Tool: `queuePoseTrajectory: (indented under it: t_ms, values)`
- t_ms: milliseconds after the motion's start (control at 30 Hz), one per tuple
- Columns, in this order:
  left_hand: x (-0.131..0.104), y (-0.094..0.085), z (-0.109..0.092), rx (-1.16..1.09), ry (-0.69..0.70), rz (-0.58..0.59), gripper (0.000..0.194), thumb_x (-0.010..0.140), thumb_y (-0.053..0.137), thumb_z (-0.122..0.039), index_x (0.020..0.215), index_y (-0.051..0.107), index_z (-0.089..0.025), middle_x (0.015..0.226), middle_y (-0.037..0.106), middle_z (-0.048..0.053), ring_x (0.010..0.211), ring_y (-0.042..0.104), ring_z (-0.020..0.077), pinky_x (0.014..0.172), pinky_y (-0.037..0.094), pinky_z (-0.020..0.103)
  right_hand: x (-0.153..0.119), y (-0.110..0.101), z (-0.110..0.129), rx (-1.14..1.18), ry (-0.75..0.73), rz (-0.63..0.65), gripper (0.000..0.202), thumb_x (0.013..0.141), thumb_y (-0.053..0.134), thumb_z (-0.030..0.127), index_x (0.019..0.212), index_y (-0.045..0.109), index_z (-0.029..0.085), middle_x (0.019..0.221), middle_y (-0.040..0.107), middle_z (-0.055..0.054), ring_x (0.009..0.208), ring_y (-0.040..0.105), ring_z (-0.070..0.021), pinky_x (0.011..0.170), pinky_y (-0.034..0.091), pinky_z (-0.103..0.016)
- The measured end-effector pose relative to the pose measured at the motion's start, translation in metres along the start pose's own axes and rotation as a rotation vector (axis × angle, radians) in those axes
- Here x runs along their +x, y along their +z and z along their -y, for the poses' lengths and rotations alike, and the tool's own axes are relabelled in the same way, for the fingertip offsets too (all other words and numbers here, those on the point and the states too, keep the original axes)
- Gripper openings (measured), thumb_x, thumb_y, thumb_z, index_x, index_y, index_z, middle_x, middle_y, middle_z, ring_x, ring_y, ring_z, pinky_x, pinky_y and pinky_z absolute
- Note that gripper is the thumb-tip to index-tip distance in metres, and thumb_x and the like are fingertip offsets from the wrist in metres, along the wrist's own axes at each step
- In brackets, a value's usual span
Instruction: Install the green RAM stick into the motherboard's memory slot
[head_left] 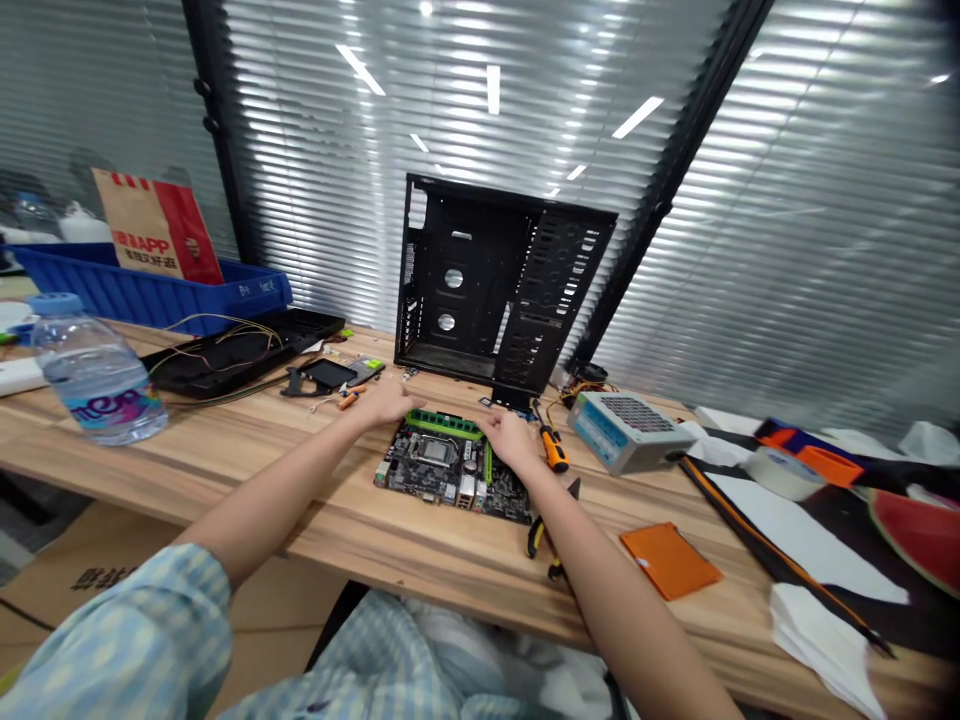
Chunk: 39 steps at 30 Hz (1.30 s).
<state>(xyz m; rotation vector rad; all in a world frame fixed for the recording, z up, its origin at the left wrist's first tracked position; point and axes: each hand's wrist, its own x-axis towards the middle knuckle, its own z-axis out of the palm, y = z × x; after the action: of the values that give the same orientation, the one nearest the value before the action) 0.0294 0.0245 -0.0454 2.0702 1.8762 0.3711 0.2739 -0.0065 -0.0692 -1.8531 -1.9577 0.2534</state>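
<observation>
A black motherboard [424, 478] with a silver processor socket lies flat on the wooden table. Along its far edge runs a green memory stick [444, 424] in a bright green slot. My left hand [388, 403] is at the left end of the stick, fingers pressed together, fingertips partly hidden. At the right end, my right hand [506, 436] rests with its fingers bent against the stick and slot. Whether either hand grips the stick is too small to tell.
An open black computer case [480, 280] stands behind the board. An orange screwdriver [553, 450], pliers [535, 537] and a power supply [628, 430] lie to the right. At left are a water bottle [101, 380] and a blue bin [150, 290].
</observation>
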Motion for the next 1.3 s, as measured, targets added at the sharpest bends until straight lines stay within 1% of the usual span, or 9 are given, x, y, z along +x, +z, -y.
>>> queuePoseTrajectory:
  t_ms: [133, 300, 500, 700, 867, 933, 1033, 1167, 1300]
  values:
    - [-0.003, -0.002, -0.005, 0.043, 0.016, -0.004, 0.045, 0.079, 0.05, -0.057, 0.063, 0.061, -0.017, 0.063, 0.062, 0.008, 0.071, 0.063, 0.0241, 0.063, 0.044, 0.028, 0.001, 0.001, 0.0, -0.007, 0.003, 0.002, 0.032, 0.088, 0.055, 0.045, 0.072, 0.067, 0.02, 0.075, 0.069, -0.004, 0.078, 0.064, -0.0167, 0.061, 0.034, -0.023]
    - [-0.007, -0.004, -0.009, 0.102, 0.025, 0.0, 0.045, 0.081, 0.049, -0.056, 0.072, 0.067, -0.016, 0.075, 0.069, 0.011, 0.083, 0.065, 0.0268, 0.073, 0.046, 0.028, 0.001, 0.001, 0.002, -0.009, 0.017, 0.006, 0.03, 0.087, 0.057, 0.045, 0.075, 0.068, 0.02, 0.076, 0.07, -0.004, 0.079, 0.065, -0.0176, 0.062, 0.035, -0.023]
    - [-0.011, -0.007, -0.014, 0.131, 0.023, 0.011, 0.045, 0.082, 0.048, -0.053, 0.079, 0.07, -0.013, 0.083, 0.07, 0.013, 0.089, 0.066, 0.0282, 0.077, 0.046, 0.03, -0.002, -0.005, 0.005, 0.005, 0.013, 0.023, 0.029, 0.087, 0.058, 0.042, 0.073, 0.067, 0.019, 0.072, 0.068, -0.003, 0.072, 0.062, -0.0156, 0.058, 0.032, -0.023]
    - [-0.013, -0.007, -0.016, 0.123, 0.02, 0.017, 0.043, 0.082, 0.049, -0.051, 0.081, 0.069, -0.014, 0.085, 0.071, 0.012, 0.087, 0.066, 0.0266, 0.076, 0.047, 0.029, -0.002, -0.007, 0.006, 0.062, -0.011, 0.035, 0.027, 0.086, 0.06, 0.038, 0.07, 0.065, 0.018, 0.07, 0.064, 0.0, 0.066, 0.056, -0.0122, 0.057, 0.03, -0.021]
    - [-0.011, -0.005, -0.013, 0.119, 0.016, 0.031, 0.041, 0.083, 0.049, -0.049, 0.081, 0.069, -0.013, 0.084, 0.07, 0.012, 0.085, 0.066, 0.0258, 0.075, 0.047, 0.028, -0.001, -0.007, 0.004, 0.052, -0.037, 0.041, 0.027, 0.087, 0.059, 0.037, 0.069, 0.064, 0.017, 0.07, 0.063, 0.0, 0.067, 0.056, -0.0121, 0.057, 0.029, -0.021]
    - [-0.008, -0.005, -0.012, 0.119, 0.011, 0.042, 0.043, 0.082, 0.049, -0.051, 0.08, 0.069, -0.013, 0.083, 0.07, 0.012, 0.083, 0.066, 0.0256, 0.073, 0.047, 0.027, -0.003, -0.009, 0.004, 0.039, -0.032, 0.043, 0.028, 0.087, 0.058, 0.039, 0.07, 0.065, 0.017, 0.072, 0.065, -0.001, 0.068, 0.058, -0.0129, 0.057, 0.03, -0.022]
    - [-0.005, -0.005, -0.01, 0.127, 0.001, 0.061, 0.048, 0.08, 0.05, -0.056, 0.077, 0.069, -0.013, 0.082, 0.07, 0.013, 0.083, 0.066, 0.027, 0.072, 0.047, 0.028, -0.007, -0.012, 0.004, -0.001, 0.01, 0.043, 0.033, 0.087, 0.056, 0.046, 0.073, 0.067, 0.019, 0.075, 0.067, -0.004, 0.074, 0.062, -0.0162, 0.061, 0.035, -0.024]
    - [-0.002, -0.005, -0.009, 0.147, -0.026, 0.078, 0.053, 0.08, 0.049, -0.059, 0.074, 0.069, -0.011, 0.078, 0.07, 0.018, 0.084, 0.066, 0.0308, 0.074, 0.047, 0.03, -0.011, -0.016, 0.006, -0.091, 0.077, 0.033, 0.043, 0.085, 0.051, 0.058, 0.07, 0.068, 0.021, 0.079, 0.07, -0.007, 0.083, 0.065, -0.0235, 0.072, 0.041, -0.031]
    - [-0.001, -0.004, -0.008, 0.148, -0.028, 0.084, 0.054, 0.081, 0.046, -0.059, 0.074, 0.07, -0.011, 0.073, 0.07, 0.018, 0.083, 0.067, 0.031, 0.077, 0.047, 0.03, -0.011, -0.017, 0.007, -0.116, 0.091, 0.024, 0.048, 0.084, 0.05, 0.061, 0.067, 0.067, 0.02, 0.081, 0.071, -0.01, 0.086, 0.065, -0.0266, 0.077, 0.043, -0.036]
